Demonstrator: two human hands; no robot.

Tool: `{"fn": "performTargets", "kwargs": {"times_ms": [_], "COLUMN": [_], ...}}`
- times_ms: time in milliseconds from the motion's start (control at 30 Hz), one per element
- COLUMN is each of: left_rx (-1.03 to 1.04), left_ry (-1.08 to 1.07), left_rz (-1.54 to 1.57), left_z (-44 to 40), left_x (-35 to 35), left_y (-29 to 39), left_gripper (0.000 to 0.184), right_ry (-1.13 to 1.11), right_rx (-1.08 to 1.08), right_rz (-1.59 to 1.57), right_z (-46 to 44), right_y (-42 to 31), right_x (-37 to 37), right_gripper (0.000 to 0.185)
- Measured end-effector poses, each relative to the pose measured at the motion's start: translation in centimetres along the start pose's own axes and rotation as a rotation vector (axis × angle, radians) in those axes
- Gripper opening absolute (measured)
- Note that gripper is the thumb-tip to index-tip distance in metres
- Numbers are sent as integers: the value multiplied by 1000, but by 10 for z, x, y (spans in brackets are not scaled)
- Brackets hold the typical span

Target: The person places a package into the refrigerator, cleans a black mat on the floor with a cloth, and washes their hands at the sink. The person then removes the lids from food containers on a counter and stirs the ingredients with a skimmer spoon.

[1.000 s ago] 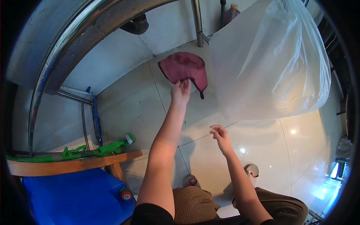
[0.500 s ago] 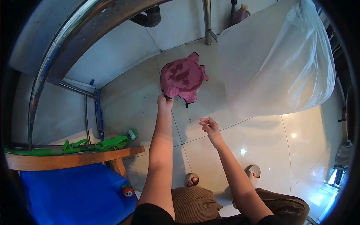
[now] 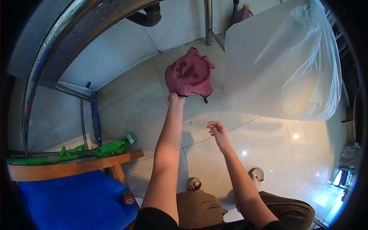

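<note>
My left hand (image 3: 176, 98) is mostly hidden by the maroon cloth with dark edging (image 3: 188, 73), so I cannot tell how its fingers are closed. The cloth lies spread over my hand, above the glossy cream tiled floor (image 3: 264, 153), with darker wet-looking patches on its upper face. My right hand (image 3: 219, 133) touches nothing, its fingers loosely curled and slightly apart. The large translucent white plastic bag (image 3: 283, 69) is to the right of the cloth, and the bright green folding tool-like object (image 3: 111, 148) is at lower left.
</note>
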State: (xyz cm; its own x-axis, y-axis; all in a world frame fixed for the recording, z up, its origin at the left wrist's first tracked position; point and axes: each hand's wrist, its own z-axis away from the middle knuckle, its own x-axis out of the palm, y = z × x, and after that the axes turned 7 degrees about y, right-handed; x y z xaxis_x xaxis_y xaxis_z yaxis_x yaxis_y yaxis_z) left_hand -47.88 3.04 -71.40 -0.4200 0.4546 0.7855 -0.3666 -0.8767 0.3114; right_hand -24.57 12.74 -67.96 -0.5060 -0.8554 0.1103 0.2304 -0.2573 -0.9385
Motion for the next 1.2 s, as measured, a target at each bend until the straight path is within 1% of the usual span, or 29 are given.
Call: {"fn": "performTargets", "kwargs": {"times_ms": [33,133,167,233,300,367,433,500,533,600,633,733,767,800,867,933,1000,1067,1133,1200], "left_rx": [-2,-254,-255,-308,-233,-62,9,-4,-1,-89,-86,-15,-3,-39,-112,-125,-145,-135,-182,-183], "left_ry": [-4,303,300,375,419,359,263,122,104,-56,-69,-307,-307,-331,-375,-362,-342,-187,-136,-144], "left_rz": [-1,-292,-293,-487,-546,-726,-825,-822,-833,-989,-996,-1108,-1109,-1099,-1076,-1094,-1116,-1189,-1166,-1128], "left_z": [0,9,14,31,42,67,120,168,187,214,219,236,242,250,270,291,323,357,392,437], "left_x": [5,21,23,19,3,-15,-20,-21,-13,8,21,60,74,89,115,134,152,172,189,223], "left_y": [-5,-20,-22,-25,-23,-27,-30,-31,-29,-25,-23,-9,-6,-4,-3,-3,-5,-8,-8,1], "left_gripper": [35,32,32,36,40,39,38,31,31,22,22,20,20,21,24,25,27,29,28,28], "right_ry": [-11,-28,-25,-21,-20,-1,34,56,67,109,128,130,127,116,111,104,102,107,105,101], "right_rx": [0,-1,-4,-16,-48,-93,-138,-231,-245,-402,-476,-520,-547,-557,-511,-490,-509,-545,-603,-566], "right_rz": [3,10,13,14,-5,-29,-63,-119,-131,-205,-237,-223,-219,-221,-256,-279,-177,-131,-77,-104], "right_z": [1,4,5,8,13,22,35,45,48,52,54,65,68,72,88,104,117,137,156,180], "right_y": [0,-7,-10,-20,-31,-42,-53,-67,-76,-94,-100,-127,-142,-160,-192,-224,-249,-278,-321,-372], "right_x": [0,-4,-6,-7,-6,-10,-14,-14,-13,-10,-9,-4,-1,0,-2,-6,-15,-22,-22,-21], "right_gripper": [16,16,16,16,16,16,15,14,14,13,13,11,10,10,10,10,15,16,16,14]}}
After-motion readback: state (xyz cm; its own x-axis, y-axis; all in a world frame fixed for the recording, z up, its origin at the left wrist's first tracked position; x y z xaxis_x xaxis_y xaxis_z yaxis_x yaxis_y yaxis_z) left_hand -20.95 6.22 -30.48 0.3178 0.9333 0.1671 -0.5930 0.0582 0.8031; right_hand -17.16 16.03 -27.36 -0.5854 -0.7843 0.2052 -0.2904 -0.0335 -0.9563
